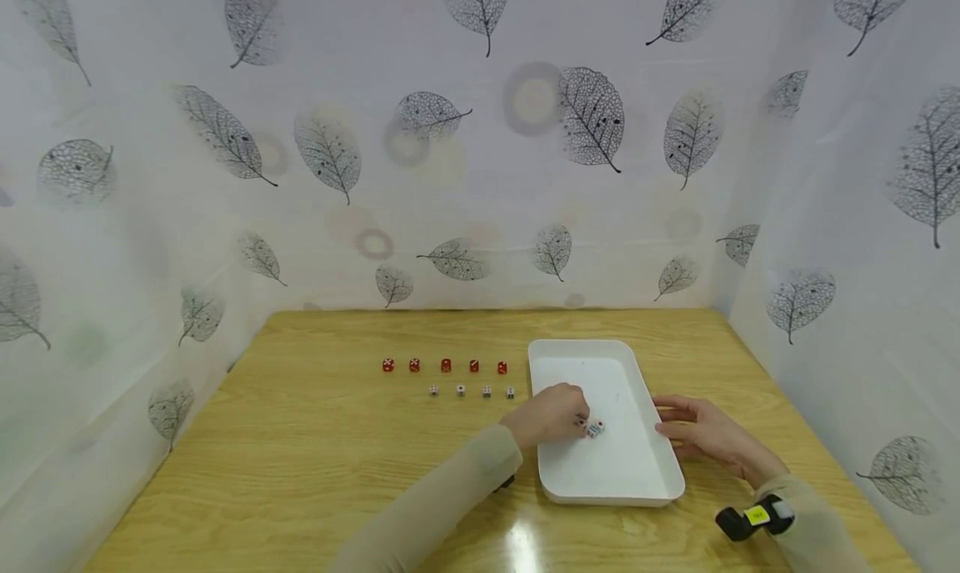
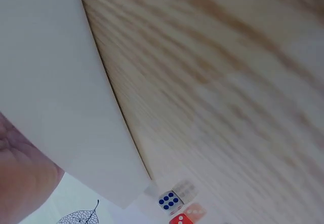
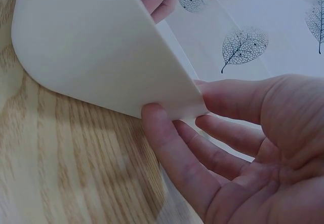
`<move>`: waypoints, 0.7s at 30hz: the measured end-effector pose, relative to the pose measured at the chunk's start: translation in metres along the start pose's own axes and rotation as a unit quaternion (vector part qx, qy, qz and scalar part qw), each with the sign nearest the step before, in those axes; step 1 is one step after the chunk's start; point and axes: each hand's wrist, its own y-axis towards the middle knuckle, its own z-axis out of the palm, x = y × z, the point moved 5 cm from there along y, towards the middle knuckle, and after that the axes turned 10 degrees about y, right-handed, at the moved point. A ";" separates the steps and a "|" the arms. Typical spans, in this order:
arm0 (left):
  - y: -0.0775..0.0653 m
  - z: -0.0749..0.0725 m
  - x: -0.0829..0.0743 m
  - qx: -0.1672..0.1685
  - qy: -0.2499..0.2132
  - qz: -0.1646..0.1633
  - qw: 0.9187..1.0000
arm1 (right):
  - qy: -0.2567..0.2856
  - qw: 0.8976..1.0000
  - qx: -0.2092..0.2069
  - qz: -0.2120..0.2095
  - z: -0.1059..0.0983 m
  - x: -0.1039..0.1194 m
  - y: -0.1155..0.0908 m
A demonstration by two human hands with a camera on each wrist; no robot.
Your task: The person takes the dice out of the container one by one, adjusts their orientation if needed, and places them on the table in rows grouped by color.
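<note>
A white tray [image 1: 630, 485] stands on the table with a few white dice [image 1: 595, 430] inside. My left hand [image 1: 551, 415] reaches over its left wall, fingers bent down, fingertips right at the dice. I cannot tell whether they pinch one, as the hand covers them; the left wrist view shows mostly the tray's outer wall [image 2: 66, 92]. My right hand [image 1: 708, 435] is at the tray's right side. In the right wrist view its relaxed fingers [image 3: 172, 148] touch the outer wall and rim. Left of the tray are a row of red dice [image 1: 446, 366] and a row of white dice [image 1: 461, 390].
The wooden table [image 1: 300, 448] runs back to a leaf-patterned curtain [image 1: 480, 181], which also hangs along both sides. Black wrist straps show, one with a yellow label [image 1: 757, 515] on the right forearm.
</note>
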 end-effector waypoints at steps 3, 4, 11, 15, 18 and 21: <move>0.000 0.000 0.002 0.002 -0.006 -0.002 1.000 | 0.000 1.000 0.001 0.000 0.000 0.000 0.000; 0.001 0.001 0.002 0.003 -0.009 -0.004 1.000 | -0.001 1.000 0.002 0.000 0.000 0.001 0.000; 0.002 0.000 0.007 0.016 -0.012 -0.021 1.000 | 0.000 1.000 0.001 0.000 0.000 0.003 0.000; 0.000 -0.002 0.009 0.026 -0.034 -0.036 0.998 | 0.003 1.000 0.005 -0.001 0.001 0.003 0.000; -0.002 -0.004 0.011 0.024 -0.053 -0.049 0.997 | 0.003 1.000 0.009 -0.004 0.001 0.003 -0.001; -0.007 -0.008 0.012 0.014 -0.073 -0.060 0.995 | 0.008 1.000 0.014 -0.004 0.001 0.002 -0.001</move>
